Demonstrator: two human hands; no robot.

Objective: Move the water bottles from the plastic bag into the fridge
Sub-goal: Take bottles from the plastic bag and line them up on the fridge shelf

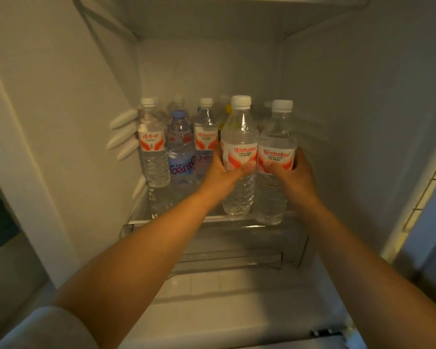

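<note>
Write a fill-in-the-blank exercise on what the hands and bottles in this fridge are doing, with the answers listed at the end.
1. The left hand and the right hand each grip ____ bottle.
2. The bottle in the left hand and the bottle in the right hand both have caps coloured ____.
3. The blue-capped bottle stands to the ____ of the two held bottles.
4. Both held bottles are at the front of the glass shelf and stand ____, caps up.

Missing words: one; white; left; upright
</note>
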